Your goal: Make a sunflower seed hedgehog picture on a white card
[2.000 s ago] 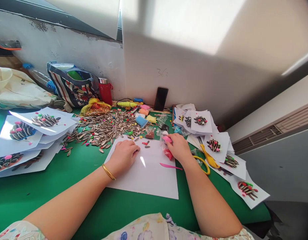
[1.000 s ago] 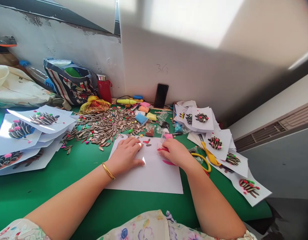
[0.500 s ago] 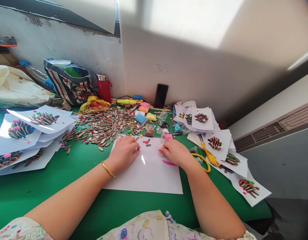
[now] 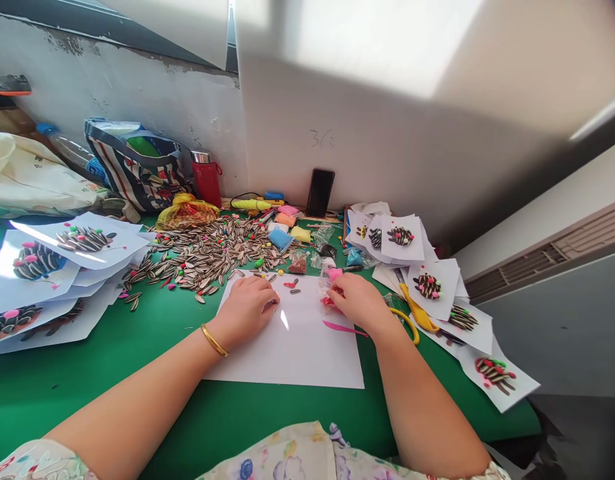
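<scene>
A blank white sheet (image 4: 297, 347) lies on the green table in front of me. My left hand (image 4: 247, 308), with a gold bangle at the wrist, rests on the sheet's upper left part, fingers curled and pressed down near a few seeds and a red bit of clay (image 4: 290, 285). My right hand (image 4: 360, 301) is at the sheet's upper right corner, its fingers pinched on a small clear bag of red clay (image 4: 329, 300). A pink plastic tool (image 4: 343, 328) lies on the sheet just below that hand.
A heap of striped sunflower seeds (image 4: 207, 253) lies behind the sheet. Finished seed pictures are stacked at left (image 4: 47, 267) and right (image 4: 427, 283). Yellow scissors (image 4: 412, 313), clay bags (image 4: 287, 230), a phone (image 4: 320, 192), a red flask (image 4: 205, 179) and a striped bag (image 4: 137, 160) stand along the wall.
My right hand shifted from the pink clay bag down onto the sheet's corner and back slightly right, pinching the red clay bag. The left hand stayed on the sheet, curling a little.
</scene>
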Motion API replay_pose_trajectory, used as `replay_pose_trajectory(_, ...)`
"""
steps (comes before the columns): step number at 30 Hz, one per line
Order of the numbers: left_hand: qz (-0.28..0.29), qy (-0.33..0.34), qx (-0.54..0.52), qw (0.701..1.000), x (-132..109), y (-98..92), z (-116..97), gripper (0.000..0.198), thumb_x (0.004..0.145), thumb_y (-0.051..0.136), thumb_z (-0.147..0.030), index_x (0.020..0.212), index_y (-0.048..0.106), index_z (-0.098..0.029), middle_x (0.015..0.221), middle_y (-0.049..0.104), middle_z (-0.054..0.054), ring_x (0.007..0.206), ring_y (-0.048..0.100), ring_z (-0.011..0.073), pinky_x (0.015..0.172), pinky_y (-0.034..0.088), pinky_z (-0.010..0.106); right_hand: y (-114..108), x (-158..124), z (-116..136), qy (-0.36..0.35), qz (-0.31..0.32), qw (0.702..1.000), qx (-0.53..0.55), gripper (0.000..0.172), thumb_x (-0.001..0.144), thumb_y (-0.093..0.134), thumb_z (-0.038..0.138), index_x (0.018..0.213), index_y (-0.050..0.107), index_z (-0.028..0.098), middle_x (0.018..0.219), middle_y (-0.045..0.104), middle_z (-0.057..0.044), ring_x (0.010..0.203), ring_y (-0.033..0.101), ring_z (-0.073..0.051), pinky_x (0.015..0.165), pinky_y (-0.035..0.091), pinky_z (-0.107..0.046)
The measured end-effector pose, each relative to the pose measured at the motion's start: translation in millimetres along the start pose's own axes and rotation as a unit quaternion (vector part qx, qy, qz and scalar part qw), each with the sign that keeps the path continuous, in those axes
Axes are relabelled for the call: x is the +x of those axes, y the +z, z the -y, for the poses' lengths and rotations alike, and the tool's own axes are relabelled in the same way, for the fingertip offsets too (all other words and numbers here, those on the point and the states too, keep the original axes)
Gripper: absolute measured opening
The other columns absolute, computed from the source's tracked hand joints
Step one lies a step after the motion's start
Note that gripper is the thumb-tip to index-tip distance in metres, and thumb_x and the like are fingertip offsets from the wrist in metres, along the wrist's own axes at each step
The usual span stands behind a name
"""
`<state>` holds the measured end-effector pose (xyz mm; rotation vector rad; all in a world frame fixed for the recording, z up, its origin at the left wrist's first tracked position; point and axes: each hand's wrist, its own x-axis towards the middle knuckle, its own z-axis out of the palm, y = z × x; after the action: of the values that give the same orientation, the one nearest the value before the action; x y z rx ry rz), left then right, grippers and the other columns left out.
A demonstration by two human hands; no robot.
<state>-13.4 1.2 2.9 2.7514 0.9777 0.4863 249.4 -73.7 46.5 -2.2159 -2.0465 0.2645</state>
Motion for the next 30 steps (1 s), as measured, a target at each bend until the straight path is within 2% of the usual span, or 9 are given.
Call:
replay_pose_trajectory(4, -0.003, -0.002, 0.002, 1.0, -0.2, 1.8, 3.4, 0.019, 0.091, 0.053, -0.021, 0.095, 0.071, -0.023, 0.096, 0.068, 0.005, 0.1, 0.058, 0.0244, 0.09, 0.039, 0.04, -0.7, -1.0, -0.4, -0.014, 0.027, 1.0, 0.002, 0.023, 0.088, 0.06, 0.045, 0.087, 0.066, 0.022, 0.096, 0.066, -0.005, 0.093, 0.057, -0.021, 0.069, 0.036, -0.028)
replay_pose_trajectory(8, 0.006, 0.01, 0.003, 1.0, 0.9, -0.7, 5.1, 0.014, 0.091, 0.06, -0.032, 0.094, 0.069, -0.023, 0.098, 0.066, 0.005, 0.099, 0.057, 0.0251, 0.087, 0.041, 0.039, -1.5, -1.0, -2.1, -0.032, 0.057, 0.998, -0.023, 0.025, 0.08, 0.069, 0.046, 0.085, 0.065, 0.022, 0.099, 0.065, -0.005, 0.094, 0.056, -0.023, 0.07, 0.036, -0.03)
replay_pose_trajectory(11, 0.004, 0.0, 0.015, 1.0, 3.2, -2.6, 7.2, 0.012, 0.091, 0.06, -0.032, 0.09, 0.068, -0.022, 0.098, 0.066, 0.006, 0.099, 0.058, 0.0251, 0.087, 0.041, 0.039, -0.7, 1.0, -5.1, 0.007, 0.034, 0.997, -0.062, 0.022, 0.086, 0.064, 0.042, 0.09, 0.066, 0.021, 0.101, 0.064, -0.008, 0.097, 0.056, -0.025, 0.074, 0.038, -0.032)
replay_pose_trajectory(14, -0.025, -0.041, 0.04, 0.998, 5.0, -2.7, 11.5, 0.017, 0.095, 0.052, -0.026, 0.09, 0.068, -0.022, 0.1, 0.067, 0.006, 0.099, 0.059, 0.0251, 0.087, 0.041, 0.041, 2.4, 2.7, -6.6, 0.04, 0.002, 0.996, -0.076, 0.029, 0.088, 0.061, 0.041, 0.108, 0.066, 0.021, 0.111, 0.063, -0.01, 0.105, 0.055, -0.028, 0.082, 0.039, -0.037)
replay_pose_trajectory(17, -0.047, -0.081, 0.055, 0.994, 5.5, -2.4, 16.4, 0.024, 0.097, 0.047, -0.025, 0.092, 0.07, -0.023, 0.102, 0.069, 0.006, 0.097, 0.061, 0.0252, 0.084, 0.042, 0.041, 6.4, 1.9, -2.0, 0.015, -0.034, 0.997, -0.061, 0.038, 0.087, 0.064, 0.041, 0.121, 0.063, 0.023, 0.122, 0.06, -0.011, 0.113, 0.052, -0.029, 0.091, 0.038, -0.042)
replay_pose_trajectory(20, -0.057, -0.094, 0.056, 0.992, 5.3, -3.2, 19.6, 0.025, 0.096, 0.046, -0.025, 0.097, 0.071, -0.023, 0.104, 0.07, 0.007, 0.096, 0.062, 0.0259, 0.082, 0.044, 0.042, 7.0, -1.6, 8.9, -0.02, -0.069, 0.997, -0.04, 0.031, 0.089, 0.063, 0.035, 0.117, 0.065, 0.024, 0.125, 0.059, -0.011, 0.116, 0.05, -0.028, 0.095, 0.037, -0.042)
replay_pose_trajectory(22, -0.059, -0.079, 0.039, 0.994, 5.1, -4.4, 20.4, 0.024, 0.096, 0.049, -0.027, 0.1, 0.071, -0.022, 0.105, 0.07, 0.007, 0.098, 0.062, 0.026, 0.084, 0.045, 0.042, 5.6, -6.4, 17.1, -0.028, -0.063, 0.997, -0.026, 0.02, 0.09, 0.061, 0.031, 0.108, 0.068, 0.023, 0.119, 0.062, -0.01, 0.113, 0.052, -0.026, 0.092, 0.039, -0.039)
replay_pose_trajectory(27, -0.048, 0.034, -0.046, 0.997, 3.5, -8.9, 13.3, 0.021, 0.089, 0.063, -0.032, 0.105, 0.071, -0.022, 0.113, 0.068, 0.009, 0.107, 0.061, 0.0257, 0.095, 0.046, 0.042, 12.6, -29.2, 24.7, -0.09, 0.053, 0.995, 0.008, 0.007, 0.088, 0.063, 0.026, 0.091, 0.066, 0.021, 0.098, 0.065, -0.006, 0.094, 0.058, -0.02, 0.075, 0.042, -0.029)
replay_pose_trajectory(30, 0.001, 0.124, -0.108, 0.986, -0.2, -9.2, -2.8, 0.023, 0.088, 0.065, -0.029, 0.109, 0.069, -0.022, 0.121, 0.066, 0.01, 0.114, 0.059, 0.0247, 0.1, 0.045, 0.04, 23.7, -43.0, 17.4, -0.095, 0.037, 0.994, -0.04, 0.011, 0.093, 0.053, 0.019, 0.094, 0.064, 0.018, 0.097, 0.065, -0.008, 0.092, 0.058, -0.021, 0.077, 0.042, -0.031)
